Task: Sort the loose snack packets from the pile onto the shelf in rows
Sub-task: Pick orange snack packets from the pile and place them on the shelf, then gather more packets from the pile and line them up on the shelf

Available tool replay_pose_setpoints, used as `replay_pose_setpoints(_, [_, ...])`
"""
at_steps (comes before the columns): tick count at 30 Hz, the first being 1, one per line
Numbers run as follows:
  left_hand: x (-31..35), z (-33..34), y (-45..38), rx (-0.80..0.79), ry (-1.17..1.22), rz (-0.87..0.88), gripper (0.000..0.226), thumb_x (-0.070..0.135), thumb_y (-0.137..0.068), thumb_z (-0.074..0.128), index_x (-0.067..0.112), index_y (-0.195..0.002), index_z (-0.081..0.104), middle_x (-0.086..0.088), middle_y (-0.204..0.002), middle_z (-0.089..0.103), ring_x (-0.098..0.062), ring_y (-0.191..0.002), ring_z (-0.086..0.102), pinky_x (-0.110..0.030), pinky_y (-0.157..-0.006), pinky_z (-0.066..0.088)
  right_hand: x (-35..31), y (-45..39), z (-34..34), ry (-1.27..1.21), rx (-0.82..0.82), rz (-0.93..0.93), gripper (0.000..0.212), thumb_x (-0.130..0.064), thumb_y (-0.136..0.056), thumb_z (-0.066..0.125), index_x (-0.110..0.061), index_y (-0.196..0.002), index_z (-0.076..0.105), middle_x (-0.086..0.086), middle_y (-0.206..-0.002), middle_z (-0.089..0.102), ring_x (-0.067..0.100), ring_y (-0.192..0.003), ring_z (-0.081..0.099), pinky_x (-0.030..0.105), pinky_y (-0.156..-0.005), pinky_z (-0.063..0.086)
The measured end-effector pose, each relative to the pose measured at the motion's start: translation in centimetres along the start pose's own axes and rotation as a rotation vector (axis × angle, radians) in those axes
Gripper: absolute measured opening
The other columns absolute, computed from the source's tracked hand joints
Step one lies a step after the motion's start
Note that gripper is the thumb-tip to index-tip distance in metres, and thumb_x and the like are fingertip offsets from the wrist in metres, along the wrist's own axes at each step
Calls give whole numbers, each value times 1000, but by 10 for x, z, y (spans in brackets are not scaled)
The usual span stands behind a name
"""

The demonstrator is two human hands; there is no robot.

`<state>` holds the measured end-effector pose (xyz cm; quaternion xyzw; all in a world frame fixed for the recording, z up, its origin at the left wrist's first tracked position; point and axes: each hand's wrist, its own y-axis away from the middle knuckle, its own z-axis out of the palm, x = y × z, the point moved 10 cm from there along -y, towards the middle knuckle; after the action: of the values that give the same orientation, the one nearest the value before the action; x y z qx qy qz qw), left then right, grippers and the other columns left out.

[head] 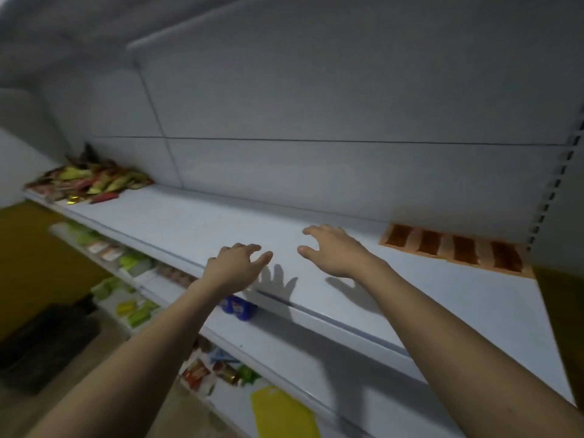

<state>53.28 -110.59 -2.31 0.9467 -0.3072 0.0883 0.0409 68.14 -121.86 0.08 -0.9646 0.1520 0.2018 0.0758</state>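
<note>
In the head view, the left hand (235, 267) and the right hand (331, 251) are hovering mid-frame over the white shelf (189, 226), fingers loosely spread, gripping nothing, both forearms reaching in from the bottom edge. The pile of snack packets (91, 181) is lying at far left on that shelf, while a row of orange packets (455, 249) is lying at right.

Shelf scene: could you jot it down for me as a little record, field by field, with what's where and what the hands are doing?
view: head camera, looking at a white shelf
pile of packets: loose heap at the shelf's far left end
sorted row: four orange-brown packets side by side at the right end, by the back wall
left hand: over the shelf's front edge, fingers relaxed, holding nothing
right hand: over the bare middle, fingers spread, holding nothing
lower shelves: assorted goods, blurred
</note>
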Motion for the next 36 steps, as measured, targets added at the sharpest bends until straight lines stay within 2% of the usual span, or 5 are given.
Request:
replay_pose_setpoints(5, [-111, -52, 58, 87, 24, -179, 75, 77, -91, 25, 31, -144, 49, -3, -147, 53, -27, -133, 49, -49, -105, 44, -127, -26, 42, 44, -69, -220, 53, -50, -102, 37, -29, -150, 34, -1, -155, 36, 24, -138, 35, 45, -107, 36])
replay_pose_setpoints(10, [-224, -84, 99, 129, 45, -324, 61, 68, -99, 32, 29, -141, 54, 0, -139, 59, -24, -124, 55, -34, -79, 43, -251, -53, 83, 110, -116, -409, 51, -51, -102, 35, -29, -148, 38, 1, -151, 41, 26, -135, 38, 45, -106, 37])
replay_pose_setpoints(16, [-365, -105, 111, 132, 49, -482, 71, 77, -94, 28, 33, -146, 48, -3, -148, 48, -29, -133, 47, -53, -106, 41, -389, -100, 146, 205, -131, -529, 50, -51, -100, 37, -25, -141, 45, 3, -143, 48, 27, -128, 43, 47, -100, 43])
replay_pose_setpoints(21, [-460, -131, 100, 171, 65, -493, 68, 77, -93, 28, 35, -142, 50, -3, -143, 52, -30, -131, 47, -51, -102, 43, -488, -152, 188, 204, -166, -555, 53, -51, -100, 38, -27, -147, 39, 5, -150, 42, 28, -134, 40, 46, -103, 41])
replay_pose_setpoints(36, [-668, -167, -54, 172, -7, -523, 64, 74, -95, 31, 32, -138, 53, -5, -141, 54, -29, -128, 49, -49, -102, 43, -597, -383, 284, 20, -143, -485, 43, -52, -96, 42, -23, -123, 59, 2, -123, 63, 24, -108, 59, 45, -89, 52])
